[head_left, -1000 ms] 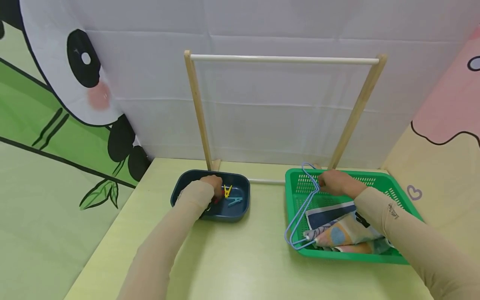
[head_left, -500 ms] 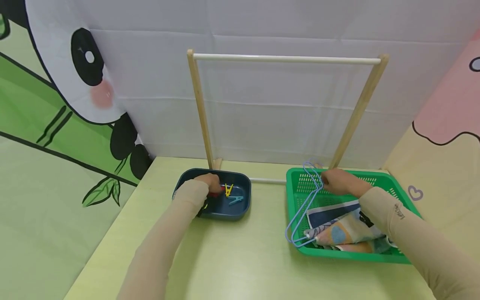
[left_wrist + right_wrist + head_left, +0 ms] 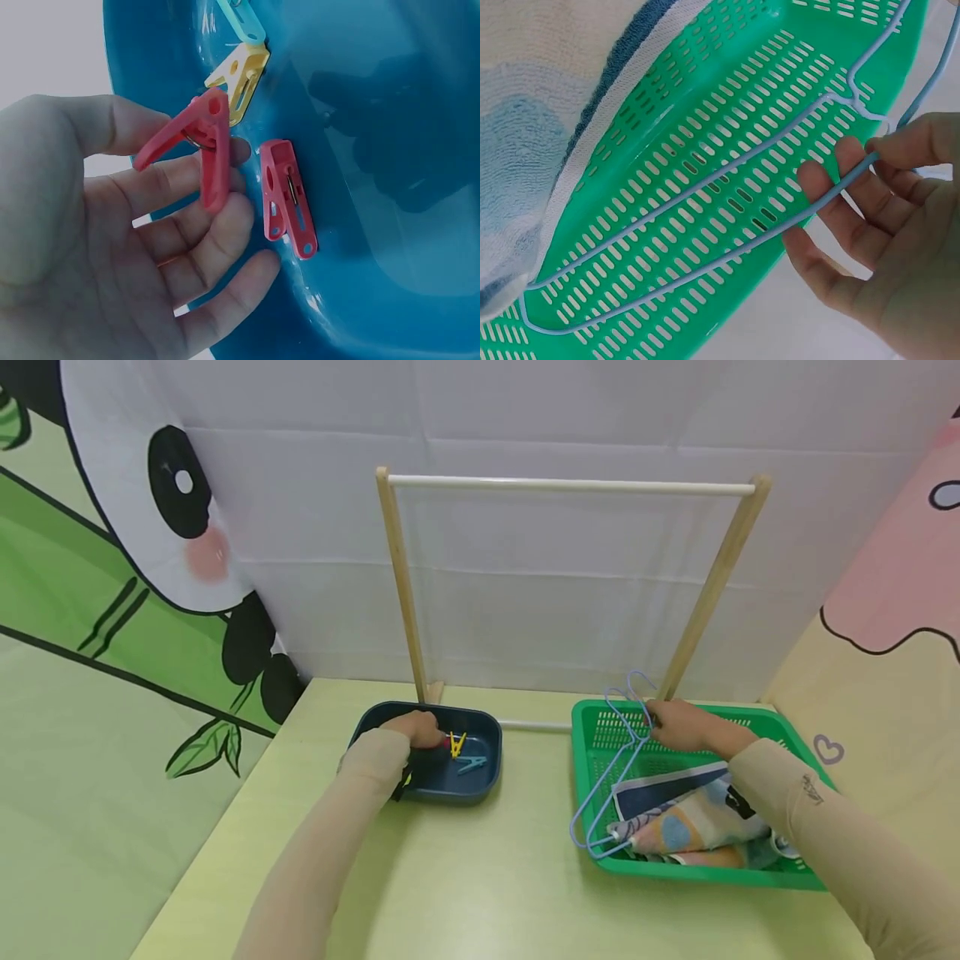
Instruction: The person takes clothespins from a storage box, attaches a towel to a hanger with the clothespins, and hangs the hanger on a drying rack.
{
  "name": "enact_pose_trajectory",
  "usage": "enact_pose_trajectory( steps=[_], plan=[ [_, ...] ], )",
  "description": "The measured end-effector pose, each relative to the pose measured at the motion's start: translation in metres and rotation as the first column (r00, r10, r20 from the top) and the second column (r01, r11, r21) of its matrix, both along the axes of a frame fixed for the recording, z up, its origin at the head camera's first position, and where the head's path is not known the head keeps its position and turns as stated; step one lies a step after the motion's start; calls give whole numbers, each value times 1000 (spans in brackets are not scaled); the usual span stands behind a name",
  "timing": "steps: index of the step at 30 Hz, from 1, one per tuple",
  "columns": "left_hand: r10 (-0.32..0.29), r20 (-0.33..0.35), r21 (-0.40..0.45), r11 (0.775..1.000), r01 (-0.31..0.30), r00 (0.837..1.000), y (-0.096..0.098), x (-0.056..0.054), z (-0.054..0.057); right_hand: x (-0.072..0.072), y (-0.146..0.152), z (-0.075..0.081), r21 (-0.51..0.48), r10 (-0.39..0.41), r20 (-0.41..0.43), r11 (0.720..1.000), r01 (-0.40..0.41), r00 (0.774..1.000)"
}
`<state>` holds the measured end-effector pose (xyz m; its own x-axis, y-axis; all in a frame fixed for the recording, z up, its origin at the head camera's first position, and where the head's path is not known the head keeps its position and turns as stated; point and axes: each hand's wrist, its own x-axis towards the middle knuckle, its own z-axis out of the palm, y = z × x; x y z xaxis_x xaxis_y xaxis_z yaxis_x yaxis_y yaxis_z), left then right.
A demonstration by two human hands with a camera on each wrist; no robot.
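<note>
In the left wrist view my left hand (image 3: pixel 150 217) holds a red clothespin (image 3: pixel 218 172) between thumb and fingers, inside the dark blue basin (image 3: pixel 450 794). Beside the fingertips a second red clothespin (image 3: pixel 283 180) lies in the basin. A yellow clothespin (image 3: pixel 456 744) and a light blue clothespin (image 3: pixel 471 764) lie just past them. Over the green basket (image 3: pixel 787 739), my right hand (image 3: pixel 686 727) pinches a thin blue hanger (image 3: pixel 780 226) near its hook end. A second blue hanger (image 3: pixel 705 182) runs alongside it. Their far ends reach a patterned towel (image 3: pixel 532 135).
Behind the containers stands a wooden rack with a white top rail (image 3: pixel 570 484). More folded cloths, among them a navy-bordered one (image 3: pixel 667 789), lie in the basket. Printed cloth walls enclose the table (image 3: pixel 480 877) at the back and sides.
My left hand has drawn slightly left in the basin. My right hand has shifted a little right, and the two hanger hooks now stand farther apart.
</note>
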<state>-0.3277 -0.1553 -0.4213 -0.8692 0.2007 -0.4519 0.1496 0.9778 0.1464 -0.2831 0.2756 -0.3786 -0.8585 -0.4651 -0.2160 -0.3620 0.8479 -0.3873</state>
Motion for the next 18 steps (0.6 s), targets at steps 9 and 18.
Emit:
enact_pose_trajectory(
  steps=[9,18],
  plan=[
    [-43,-49,31,999,44,998,-6,9,2,6,1,4,-36,-4,-12,999,3,1000],
    [-68,-62,87,994,73,996,-6,21,11,12,11,14,-113,-9,-77,994,0,997]
  ],
)
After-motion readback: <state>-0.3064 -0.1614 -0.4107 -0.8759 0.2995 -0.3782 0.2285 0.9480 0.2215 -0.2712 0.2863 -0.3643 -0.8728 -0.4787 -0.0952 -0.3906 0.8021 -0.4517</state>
